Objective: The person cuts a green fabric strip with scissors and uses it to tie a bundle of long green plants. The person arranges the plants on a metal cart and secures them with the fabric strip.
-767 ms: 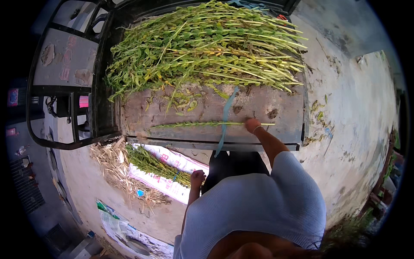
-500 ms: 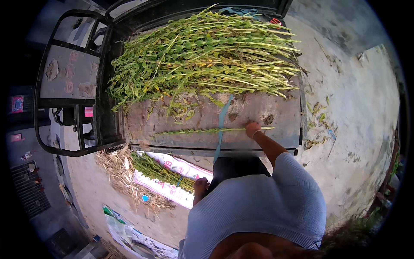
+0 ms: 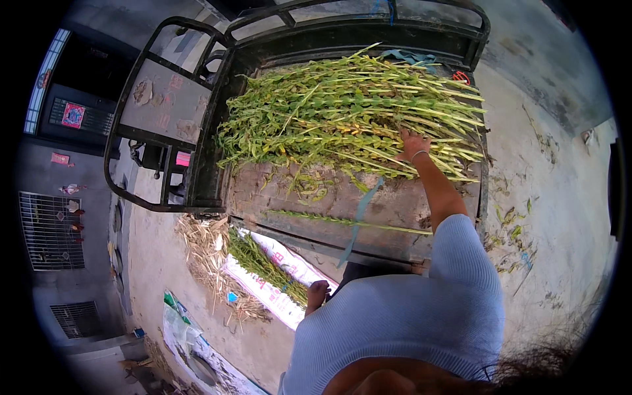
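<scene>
A thick layer of green and yellowish sesame stalks (image 3: 329,112) covers the far part of a cart bed, cut ends toward the right. My right hand (image 3: 415,143) lies on the stalks near those ends, fingers spread and none gripped. Nearer to me, a single sesame stalk (image 3: 395,228) rests on the bare bed (image 3: 411,204). It crosses a blue cloth strip (image 3: 361,210) that hangs over the bed's near edge. My left hand (image 3: 318,294) hangs low beside my body, its fingers curled with nothing seen in them.
Black metal rails (image 3: 118,145) rise at the cart's left end. On the ground at left, a green bundle (image 3: 263,263) lies on a white printed sack (image 3: 240,280), beside dry stalks (image 3: 197,247). Loose leaves (image 3: 510,224) are scattered on the concrete to the right.
My right hand has let go of the single stalk, leaving it across the blue strip, and has moved away from me onto the layer of stalks. My left hand stays low.
</scene>
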Available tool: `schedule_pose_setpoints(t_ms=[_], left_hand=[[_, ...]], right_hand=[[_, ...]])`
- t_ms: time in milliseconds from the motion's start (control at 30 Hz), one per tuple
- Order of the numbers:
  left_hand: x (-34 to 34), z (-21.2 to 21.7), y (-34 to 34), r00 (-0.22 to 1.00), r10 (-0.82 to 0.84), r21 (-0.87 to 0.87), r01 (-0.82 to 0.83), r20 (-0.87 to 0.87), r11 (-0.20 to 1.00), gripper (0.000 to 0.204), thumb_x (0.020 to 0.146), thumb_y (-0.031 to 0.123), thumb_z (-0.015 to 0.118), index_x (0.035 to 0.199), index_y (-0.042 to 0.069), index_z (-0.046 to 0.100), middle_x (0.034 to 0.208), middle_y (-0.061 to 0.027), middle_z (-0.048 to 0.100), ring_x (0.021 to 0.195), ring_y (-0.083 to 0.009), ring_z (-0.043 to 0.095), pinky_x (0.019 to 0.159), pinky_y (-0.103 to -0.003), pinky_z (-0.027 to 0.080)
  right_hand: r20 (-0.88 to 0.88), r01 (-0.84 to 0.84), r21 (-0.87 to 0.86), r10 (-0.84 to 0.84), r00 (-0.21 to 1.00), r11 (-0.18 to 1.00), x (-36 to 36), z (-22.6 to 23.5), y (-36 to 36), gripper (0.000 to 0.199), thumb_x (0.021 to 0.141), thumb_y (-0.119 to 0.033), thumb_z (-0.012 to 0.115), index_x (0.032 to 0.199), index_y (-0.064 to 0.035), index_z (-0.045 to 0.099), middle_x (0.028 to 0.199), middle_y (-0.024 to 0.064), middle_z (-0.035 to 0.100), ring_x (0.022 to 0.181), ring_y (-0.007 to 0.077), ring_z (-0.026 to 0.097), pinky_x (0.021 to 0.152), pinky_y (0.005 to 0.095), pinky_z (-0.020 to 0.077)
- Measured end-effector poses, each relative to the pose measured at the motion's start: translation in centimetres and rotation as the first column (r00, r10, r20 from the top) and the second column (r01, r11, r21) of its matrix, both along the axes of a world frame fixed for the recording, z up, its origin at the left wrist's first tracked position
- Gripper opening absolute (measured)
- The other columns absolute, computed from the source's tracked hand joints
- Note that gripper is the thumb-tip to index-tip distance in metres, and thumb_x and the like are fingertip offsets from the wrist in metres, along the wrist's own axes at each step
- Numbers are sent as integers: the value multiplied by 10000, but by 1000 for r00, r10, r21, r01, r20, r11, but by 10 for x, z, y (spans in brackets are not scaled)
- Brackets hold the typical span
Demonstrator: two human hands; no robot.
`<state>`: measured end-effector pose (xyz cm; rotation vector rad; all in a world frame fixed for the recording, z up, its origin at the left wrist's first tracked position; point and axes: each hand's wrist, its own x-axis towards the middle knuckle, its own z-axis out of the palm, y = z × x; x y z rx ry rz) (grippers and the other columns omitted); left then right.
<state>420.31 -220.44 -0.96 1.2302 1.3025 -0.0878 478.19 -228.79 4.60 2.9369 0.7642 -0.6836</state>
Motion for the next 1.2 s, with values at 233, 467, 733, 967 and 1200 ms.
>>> schedule_pose_setpoints(t_ms=[233,467,733,967,1200], left_hand=[[25,10,-3,996,38,-6,-37,81,999,138,828,82,555,929,-13,554,776,-85,590,680,-188,613,583,-290,516],[112,28,27,996,-57,-178,69,74,982,116,863,136,556,930,43,576,849,-64,626,724,-142,605,629,-252,500],[280,50,-4,863,-203,-442,424,463,790,316,914,215,503,1207,101,475,1212,-62,523,1049,-207,549,868,-348,458],[310,54,-58,863,87,-732,364,497,575,237,918,215,496,1125,99,489,1109,-52,551,1051,-215,545,838,-354,480],[298,71,-71,880,170,-752,262,444,605,209,914,258,504,1074,123,513,974,-45,579,704,-109,512,664,-291,482]], right_hand=[[42,-216,-19,216,975,976,36,-19,-35,397,742,-310,648,1052,-76,567,1024,120,597,942,272,591,719,422,489],[246,-175,356,88,965,918,-19,6,-62,168,758,-227,563,843,-92,614,734,111,630,721,284,622,601,435,485],[-266,69,625,129,955,777,-89,7,-74,201,729,-237,572,770,-46,620,644,131,606,611,279,595,571,363,482],[-804,615,556,173,569,559,-145,-25,-68,224,859,-265,571,852,-49,630,710,-13,592,631,69,519,540,260,448],[-955,692,274,104,277,668,-126,10,-51,607,801,-531,580,1179,-64,494,800,36,533,659,111,532,509,245,455]])
